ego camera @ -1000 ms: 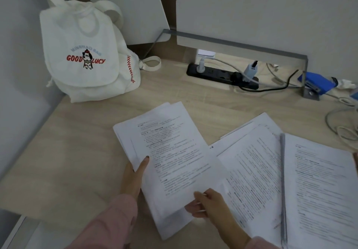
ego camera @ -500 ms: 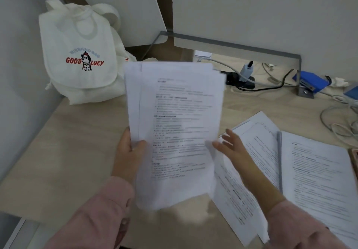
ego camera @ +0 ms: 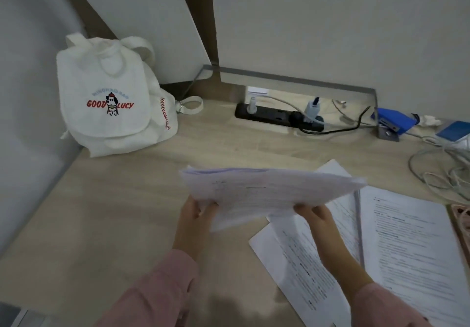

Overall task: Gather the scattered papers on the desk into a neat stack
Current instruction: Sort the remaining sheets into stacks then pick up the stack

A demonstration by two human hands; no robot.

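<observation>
I hold a bundle of printed sheets (ego camera: 269, 194) in the air above the wooden desk (ego camera: 122, 207), turned sideways and blurred by motion. My left hand (ego camera: 195, 212) grips its left end and my right hand (ego camera: 315, 216) grips its right end from below. More printed papers (ego camera: 312, 263) lie flat on the desk under and right of my right hand. Further right lies another printed stack (ego camera: 412, 245), with a thin grey strip (ego camera: 359, 230) along its left edge.
A white backpack (ego camera: 114, 97) stands at the back left corner. A black power strip (ego camera: 277, 117) with plugs and cables lies along the back wall. A blue stapler (ego camera: 391, 120) and coiled grey cables (ego camera: 442, 171) sit at the back right.
The bundle was lifted off the desk, held upright, and is now turned sideways and lower. My right hand went from touching its right edge to gripping it.
</observation>
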